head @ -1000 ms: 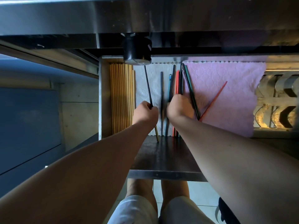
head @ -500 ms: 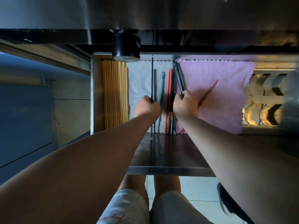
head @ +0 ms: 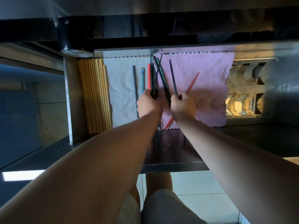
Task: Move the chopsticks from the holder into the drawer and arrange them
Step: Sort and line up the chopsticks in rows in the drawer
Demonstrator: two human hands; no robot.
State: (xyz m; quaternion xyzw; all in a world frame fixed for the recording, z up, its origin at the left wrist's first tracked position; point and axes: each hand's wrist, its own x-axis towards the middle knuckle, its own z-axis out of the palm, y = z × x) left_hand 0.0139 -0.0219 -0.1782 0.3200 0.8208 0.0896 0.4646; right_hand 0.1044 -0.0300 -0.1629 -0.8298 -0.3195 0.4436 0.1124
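The open drawer (head: 69,101) is lined with a white cloth (head: 121,88) and a pink cloth (head: 202,88). Wooden chopsticks (head: 95,96) lie packed in a row at its left side. A grey chopstick (head: 135,84) and a teal one (head: 142,80) lie straight on the white cloth. My left hand (head: 149,105) is shut on a bundle of dark and red chopsticks (head: 152,78). My right hand (head: 182,105) grips a dark chopstick (head: 172,76). A red chopstick (head: 193,82) lies slanted on the pink cloth, partly under my right hand.
A black cylindrical holder (head: 73,38) stands at the counter edge above the drawer's back left corner. Metal cut-out dividers (head: 246,91) fill the drawer's right part. The dark drawer front (head: 169,152) is below my arms, with floor tiles and my legs underneath.
My left hand shifted right from the single dark chopstick onto the middle bundle. My right hand lifted one dark chopstick out to the right; the bundle now fans out crossed.
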